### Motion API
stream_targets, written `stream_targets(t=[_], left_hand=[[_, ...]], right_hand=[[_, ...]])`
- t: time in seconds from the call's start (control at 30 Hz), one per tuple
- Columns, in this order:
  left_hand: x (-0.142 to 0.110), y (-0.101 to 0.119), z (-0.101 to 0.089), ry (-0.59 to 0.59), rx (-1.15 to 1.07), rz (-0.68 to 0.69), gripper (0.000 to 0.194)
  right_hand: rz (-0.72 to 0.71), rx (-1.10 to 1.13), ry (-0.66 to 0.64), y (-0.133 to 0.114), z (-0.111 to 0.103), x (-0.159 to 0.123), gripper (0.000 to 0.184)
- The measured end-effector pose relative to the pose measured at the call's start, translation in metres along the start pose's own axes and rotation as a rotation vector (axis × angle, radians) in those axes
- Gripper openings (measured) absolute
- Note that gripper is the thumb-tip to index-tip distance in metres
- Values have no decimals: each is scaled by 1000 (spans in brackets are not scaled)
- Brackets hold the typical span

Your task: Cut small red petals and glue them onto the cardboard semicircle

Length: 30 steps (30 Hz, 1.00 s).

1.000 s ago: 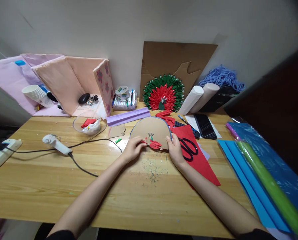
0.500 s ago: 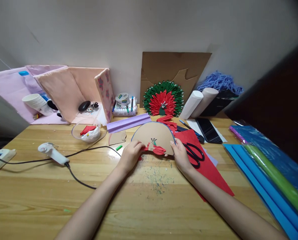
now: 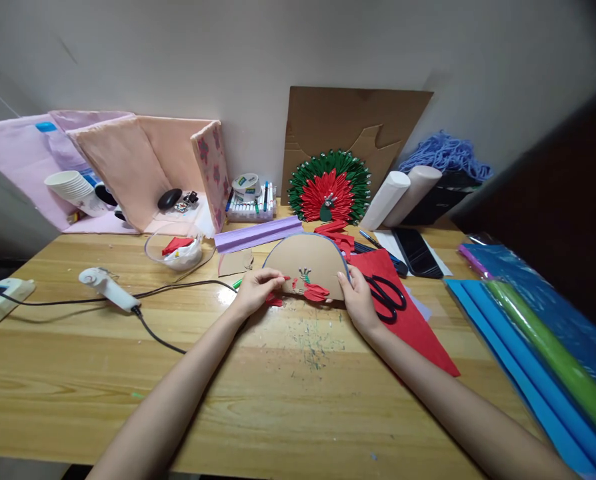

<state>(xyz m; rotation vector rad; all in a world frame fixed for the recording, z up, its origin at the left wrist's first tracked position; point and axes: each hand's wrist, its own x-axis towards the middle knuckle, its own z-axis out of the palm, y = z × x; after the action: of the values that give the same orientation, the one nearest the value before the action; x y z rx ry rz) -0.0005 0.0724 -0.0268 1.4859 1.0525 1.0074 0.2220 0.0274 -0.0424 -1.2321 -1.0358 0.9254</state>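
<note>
A half-round cardboard piece [image 3: 312, 259] with a blue rim lies on the wooden table [image 3: 278, 373]. Small red paper feathers [image 3: 316, 291] are stuck near its bottom edge around a small bird figure. My left hand [image 3: 255, 289] pinches a red paper piece at the cardboard's lower left corner. My right hand [image 3: 358, 301] grips the cardboard's lower right edge, fingers closed on it. Black scissors [image 3: 389, 295] lie on a red paper sheet [image 3: 413, 327] just right of my right hand.
A white glue gun [image 3: 107, 288] with a black cord lies at the left. A clear bowl [image 3: 177, 248] of scraps, a purple folded strip [image 3: 257, 234], a finished red-green peacock fan [image 3: 329, 187], a phone [image 3: 417, 252] and blue and green rolled sheets [image 3: 533, 347] surround the work.
My left hand moved from the centre feathers to the cardboard's lower left corner, pinching a red piece. The view shifted slightly. My right hand stays on the right edge.
</note>
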Motion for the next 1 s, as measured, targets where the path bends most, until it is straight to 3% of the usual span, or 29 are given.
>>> stream_targets(t=[0.13, 0.2, 0.33, 0.43, 0.5, 0.67, 0.87, 1.0], left_hand=[[6, -5, -13, 417, 59, 60, 23], [5, -3, -16, 496, 278, 150, 23], [-7, 13, 0, 425, 742, 361, 37], [-13, 24, 24, 116, 833, 572, 55], [-14, 26, 38, 36, 802, 616, 54], [-12, 22, 49, 95, 661, 543, 39], [-13, 20, 49, 144, 896, 595, 18], [-15, 19, 49, 196, 926, 594, 26]], right_hand=[[43, 82, 78, 2, -1, 3, 25], [36, 116, 128, 2, -1, 4, 25], [73, 217, 117, 0, 3, 1, 33], [107, 242, 69, -1, 8, -5, 35], [99, 238, 45, -1, 10, -7, 34], [104, 243, -11, -4, 11, -13, 31], [175, 242, -78, -9, 20, -23, 32], [152, 198, -39, -10, 21, -25, 32]])
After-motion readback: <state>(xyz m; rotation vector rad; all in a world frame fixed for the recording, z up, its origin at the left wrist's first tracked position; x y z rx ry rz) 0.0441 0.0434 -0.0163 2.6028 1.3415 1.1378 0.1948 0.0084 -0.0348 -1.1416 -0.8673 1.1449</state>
